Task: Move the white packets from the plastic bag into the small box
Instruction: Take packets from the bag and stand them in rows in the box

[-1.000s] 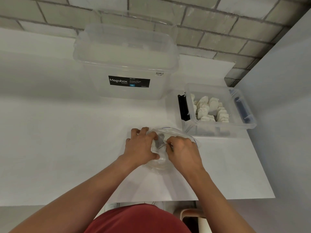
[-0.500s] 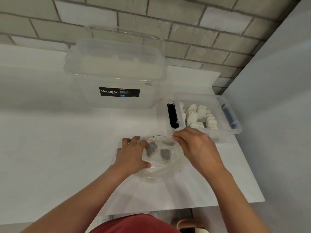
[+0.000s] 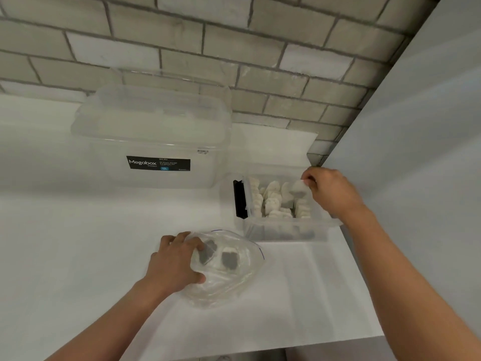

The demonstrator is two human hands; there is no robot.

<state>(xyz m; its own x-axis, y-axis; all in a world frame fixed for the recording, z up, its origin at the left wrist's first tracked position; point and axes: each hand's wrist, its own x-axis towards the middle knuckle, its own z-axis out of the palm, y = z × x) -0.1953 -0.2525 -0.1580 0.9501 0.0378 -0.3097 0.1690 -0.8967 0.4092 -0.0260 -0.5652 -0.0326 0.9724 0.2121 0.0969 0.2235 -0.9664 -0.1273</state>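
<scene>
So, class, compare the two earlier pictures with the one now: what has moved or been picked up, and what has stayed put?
The right hand left the plastic bag and moved up and right to the small box, pinching a white packet above it. The left hand keeps gripping the plastic bag; the bag, the small box and the Megabox tub stay put.

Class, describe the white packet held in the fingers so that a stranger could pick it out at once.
Find the big clear Megabox tub by the brick wall; the small box stands to its right. Over that box's far right part, the right hand pinches one white packet. Unlike the packets piled in the box, it alone is held up by a hand.
</scene>
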